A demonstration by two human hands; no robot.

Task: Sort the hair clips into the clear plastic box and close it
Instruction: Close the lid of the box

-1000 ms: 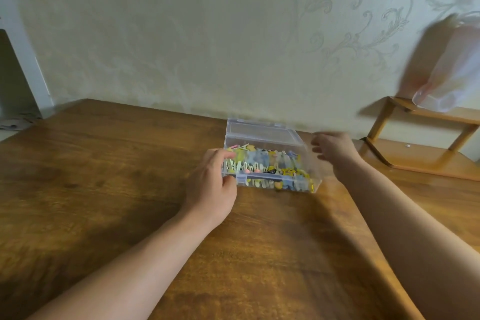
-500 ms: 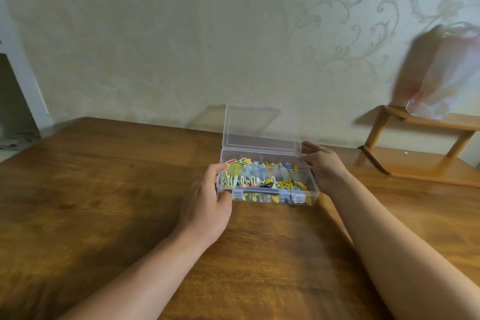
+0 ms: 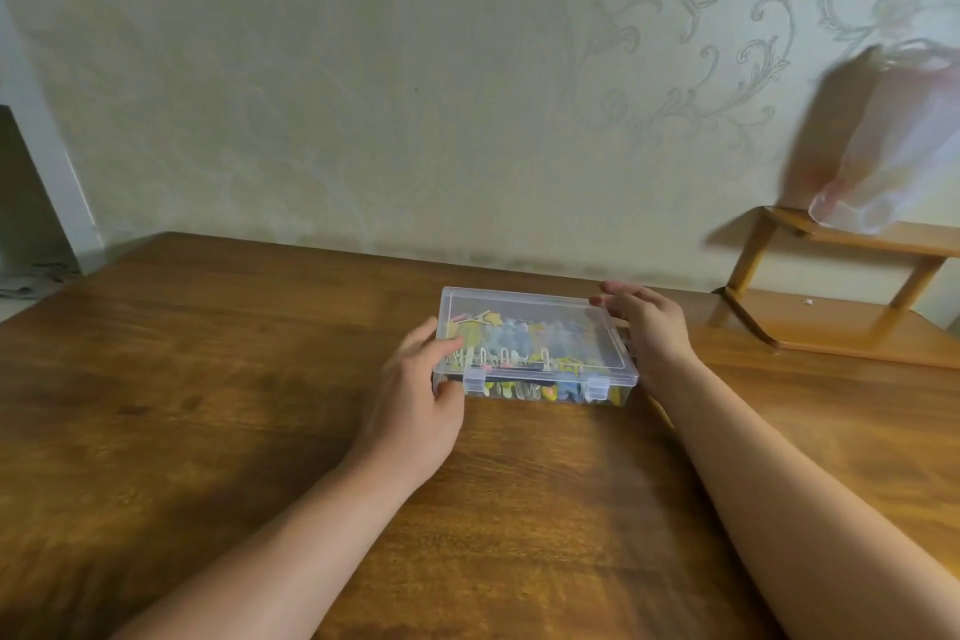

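The clear plastic box (image 3: 535, 314) lies on the wooden table (image 3: 208, 405) with its lid down flat. Several coloured hair clips (image 3: 511, 359) show through the lid and front wall. Two small latches (image 3: 476, 382) sit on the front edge; whether they are snapped I cannot tell. My left hand (image 3: 415, 400) grips the box's left end, thumb at the front corner and fingers on the lid. My right hand (image 3: 649, 322) rests with relaxed fingers on the lid's right rear corner.
A low wooden shelf stand (image 3: 831, 327) occupies the table's back right, with a pale plastic bag (image 3: 904, 146) hanging over its upper shelf. The patterned wall runs right behind the table. The table's left edge drops off at the far left.
The lid, which stood upright half a second ago, has been swung down onto the box. My right hand came forward with it onto the lid; my left hand stayed at the left end.
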